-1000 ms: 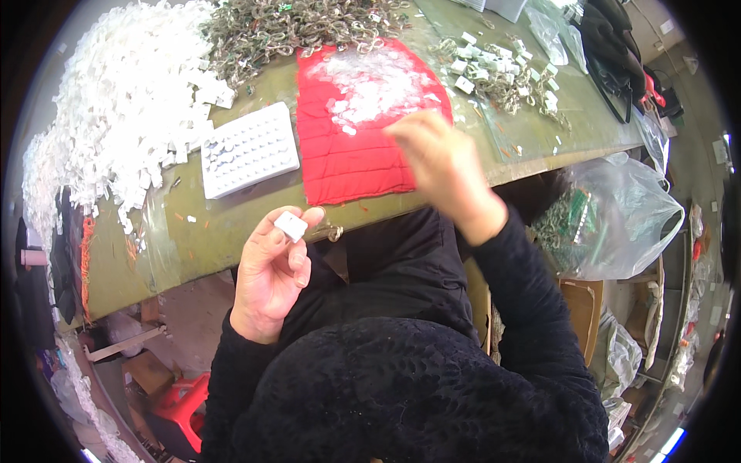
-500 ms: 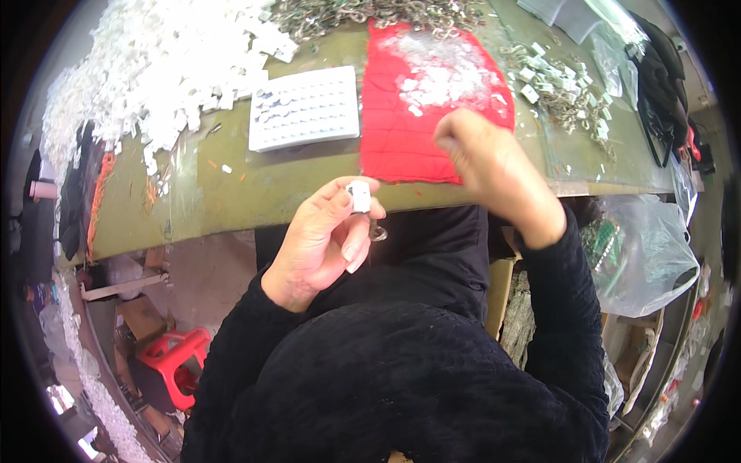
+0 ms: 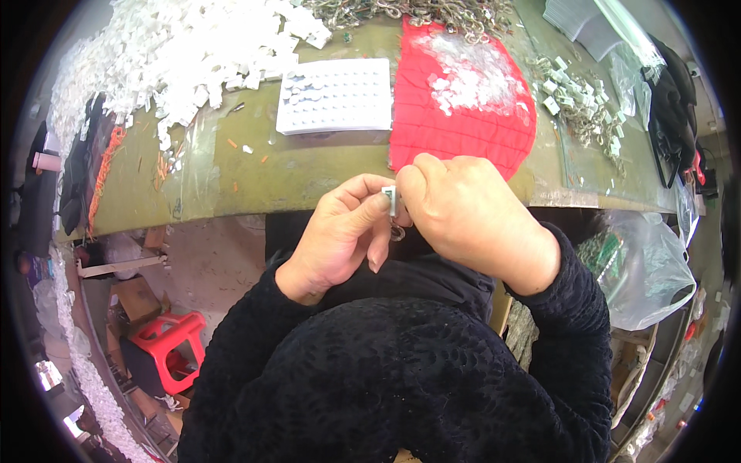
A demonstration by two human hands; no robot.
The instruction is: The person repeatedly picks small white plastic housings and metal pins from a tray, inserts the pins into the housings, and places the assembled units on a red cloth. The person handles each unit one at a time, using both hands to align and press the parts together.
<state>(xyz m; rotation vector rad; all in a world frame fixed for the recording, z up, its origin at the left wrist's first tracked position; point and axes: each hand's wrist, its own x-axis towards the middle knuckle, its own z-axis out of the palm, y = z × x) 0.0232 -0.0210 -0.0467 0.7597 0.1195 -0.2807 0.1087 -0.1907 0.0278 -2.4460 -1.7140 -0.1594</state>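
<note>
Between the thumb and fingers of my left hand [image 3: 336, 235] is a small white plastic piece [image 3: 390, 201], held upright at the table's near edge. A metal ring [image 3: 397, 232] hangs just below it. My right hand [image 3: 475, 216] is closed in a pinch right against the piece; its fingertips are hidden, so what they hold does not show. Beyond my hands lies a red quilted cloth [image 3: 463, 147] with a pile of small clear flakes [image 3: 475, 81]. To its left sits a white tray-like block [image 3: 336, 116] with rows of small round bumps.
A big heap of white plastic pieces [image 3: 177, 62] covers the table's far left. Metal chains and rings [image 3: 432, 9] lie at the back; white pieces with chains [image 3: 587, 108] lie right. A clear bag [image 3: 648, 270] hangs at right; a red stool [image 3: 166, 347] stands lower left.
My right hand has come from over the red cloth down and left to the white piece. The piece has been turned in my left hand. The whole view has shifted slightly.
</note>
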